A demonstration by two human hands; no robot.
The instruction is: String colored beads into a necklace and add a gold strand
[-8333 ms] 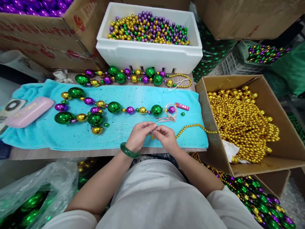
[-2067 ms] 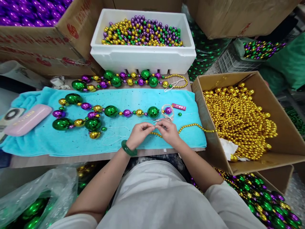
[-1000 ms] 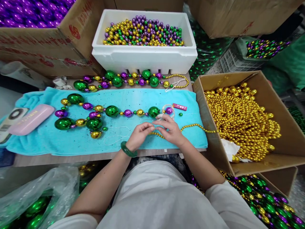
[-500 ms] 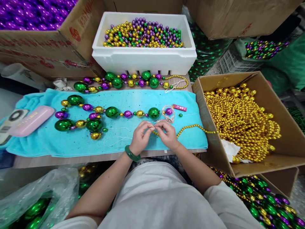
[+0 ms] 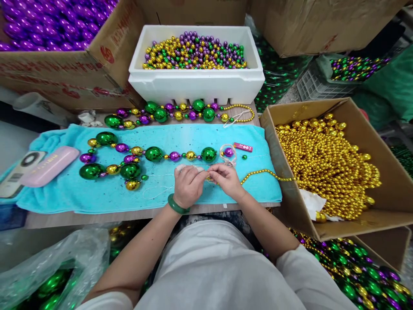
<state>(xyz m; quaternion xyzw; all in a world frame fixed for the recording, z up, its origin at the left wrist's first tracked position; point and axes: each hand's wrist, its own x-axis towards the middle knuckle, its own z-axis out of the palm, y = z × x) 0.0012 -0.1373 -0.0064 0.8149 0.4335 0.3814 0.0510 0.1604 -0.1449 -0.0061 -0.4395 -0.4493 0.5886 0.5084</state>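
My left hand, with a green bangle at the wrist, is closed, its fingertips touching those of my right hand. Something whitish shows along its upper fingers. My right hand pinches near the end of a gold bead strand, which runs from under it to the box on the right. What my left fingertips hold is too small to tell. Just beyond lies a necklace of large green, purple and gold beads. A clear ring surrounds a purple bead, near a small red packet and a loose green bead.
A turquoise towel covers the table. A foam box of small beads stands behind another bead necklace. At right is a cardboard box of gold strands. A pink case lies left; loose thread crosses the towel.
My left hand has turned and closed more, its fingers now folded over with a whitish thing showing at them. My right hand stays nearly in place, still pinching. The view has shifted slightly.
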